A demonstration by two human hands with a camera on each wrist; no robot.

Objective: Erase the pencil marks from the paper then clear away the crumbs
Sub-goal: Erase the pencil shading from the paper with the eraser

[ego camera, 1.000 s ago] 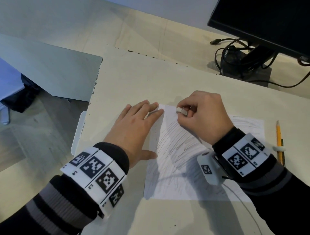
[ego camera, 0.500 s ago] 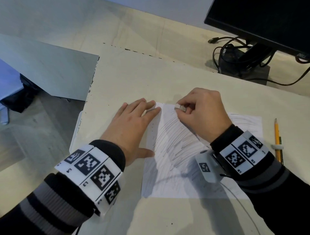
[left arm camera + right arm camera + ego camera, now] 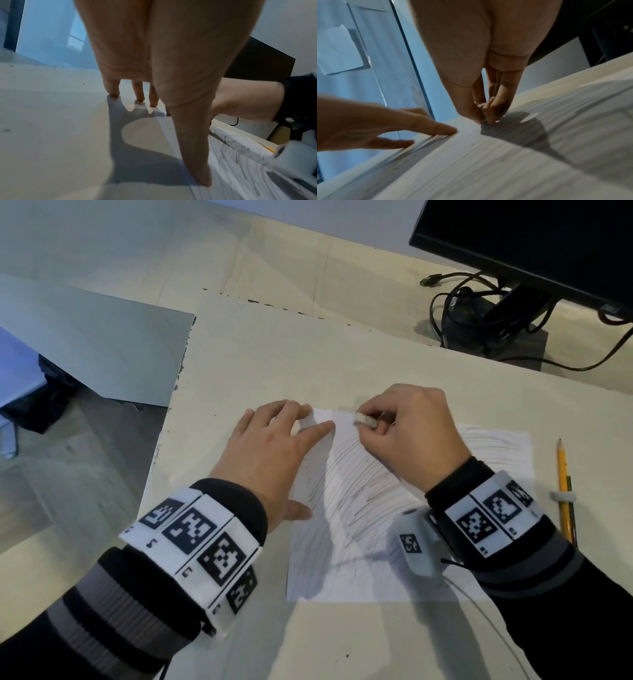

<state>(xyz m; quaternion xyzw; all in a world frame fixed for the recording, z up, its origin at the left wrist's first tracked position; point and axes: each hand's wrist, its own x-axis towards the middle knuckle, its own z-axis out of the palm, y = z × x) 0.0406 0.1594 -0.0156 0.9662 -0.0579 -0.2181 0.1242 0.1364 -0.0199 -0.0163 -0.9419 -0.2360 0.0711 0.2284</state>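
Pinching the eraser (image 3: pixel 364 419) in the right hand (image 3: pixel 416 433), thumb and fingertips curled tight round it, holding it down on the far edge of the paper (image 3: pixel 359 529). Lying flat on the desk (image 3: pixel 274 364), that paper, scribbled over with pencil marks (image 3: pixel 349 484), sitting between the two wrists. Pressing down on its left edge with the left hand (image 3: pixel 270 453), fingers straight and spread, forefinger tip on the far left corner, thumb out across the sheet nearer the body. Reaching almost to the eraser, that forefinger, just beside it. Showing up as dark specks near the left edge, a few crumbs (image 3: pixel 310 474). Resting well off to the right of the sheet, a pencil (image 3: pixel 565 491). Standing at the far right, a monitor (image 3: pixel 527 244).
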